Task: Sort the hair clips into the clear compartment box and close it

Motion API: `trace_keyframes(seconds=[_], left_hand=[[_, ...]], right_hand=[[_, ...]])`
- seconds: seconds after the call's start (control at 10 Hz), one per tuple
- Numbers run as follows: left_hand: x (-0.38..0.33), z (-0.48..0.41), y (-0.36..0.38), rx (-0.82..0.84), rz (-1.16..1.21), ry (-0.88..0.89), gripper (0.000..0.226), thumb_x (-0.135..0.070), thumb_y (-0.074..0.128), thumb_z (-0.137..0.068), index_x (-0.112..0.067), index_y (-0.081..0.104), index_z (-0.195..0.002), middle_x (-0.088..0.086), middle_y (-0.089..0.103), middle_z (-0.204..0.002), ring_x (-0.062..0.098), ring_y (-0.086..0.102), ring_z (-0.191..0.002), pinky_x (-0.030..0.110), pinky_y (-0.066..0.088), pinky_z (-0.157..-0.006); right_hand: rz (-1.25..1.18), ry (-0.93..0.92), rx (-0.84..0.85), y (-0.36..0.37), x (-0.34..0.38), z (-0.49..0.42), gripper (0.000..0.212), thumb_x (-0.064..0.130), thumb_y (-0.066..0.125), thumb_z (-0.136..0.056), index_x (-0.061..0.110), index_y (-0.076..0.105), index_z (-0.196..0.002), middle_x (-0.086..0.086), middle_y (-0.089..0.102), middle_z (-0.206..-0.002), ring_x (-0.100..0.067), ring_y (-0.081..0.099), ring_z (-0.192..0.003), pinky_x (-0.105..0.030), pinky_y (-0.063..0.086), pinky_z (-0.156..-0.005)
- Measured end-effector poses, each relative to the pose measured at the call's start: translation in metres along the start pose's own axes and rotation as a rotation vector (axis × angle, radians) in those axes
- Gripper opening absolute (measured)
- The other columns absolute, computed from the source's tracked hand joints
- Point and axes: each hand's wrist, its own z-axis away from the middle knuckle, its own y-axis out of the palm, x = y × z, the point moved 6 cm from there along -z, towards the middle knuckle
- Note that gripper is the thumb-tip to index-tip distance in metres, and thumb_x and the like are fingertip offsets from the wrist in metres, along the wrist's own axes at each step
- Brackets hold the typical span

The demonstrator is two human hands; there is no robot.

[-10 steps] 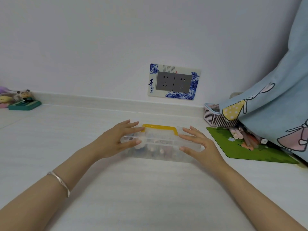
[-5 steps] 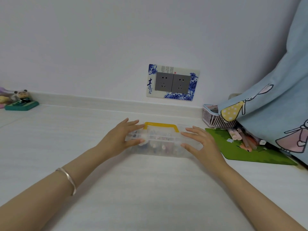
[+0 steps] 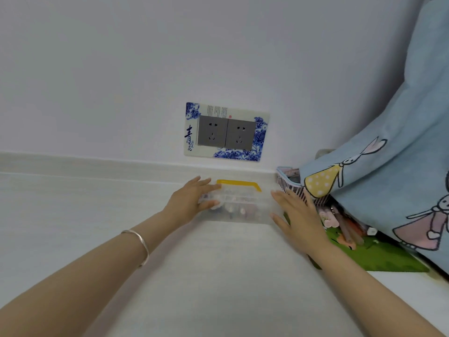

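Observation:
The clear compartment box (image 3: 245,216) with a yellow handle (image 3: 239,183) lies on the white tabletop close to the wall, its lid down. Small colourful hair clips (image 3: 233,210) show through the plastic. My left hand (image 3: 187,203) holds the box's left end, fingers across the top and thumb on the front face. My right hand (image 3: 298,217) lies with straight, spread fingers against the box's right end.
A decorated double wall socket (image 3: 226,132) sits just above the box. A pink-and-white basket (image 3: 289,184) stands right of it. Pens (image 3: 345,224) lie on a green mat (image 3: 379,256), and a blue cartoon-print fabric (image 3: 388,166) hangs over the right side.
Both hands have slid the box away from me across the table toward the wall. The view has tilted up and the toys at far left are out of sight.

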Motion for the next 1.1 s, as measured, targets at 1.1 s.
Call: trace_keyframes(seconds=[1.1], left_hand=[[0.006,-0.077,0.035,0.011,-0.101,-0.025,0.066,-0.05,0.044,-0.091,-0.033,0.014,-0.147,-0.001,0.012,-0.159,0.019,0.009,-0.146,0.042,0.033,-0.107]], right_hand=[[0.11,0.059,0.135,0.048,-0.05,-0.057,0.062,0.051,0.024,-0.097,0.03,-0.001,-0.149,0.005,-0.002,-0.16,-0.012,-0.016,-0.144,-0.041,-0.013,-0.115]])
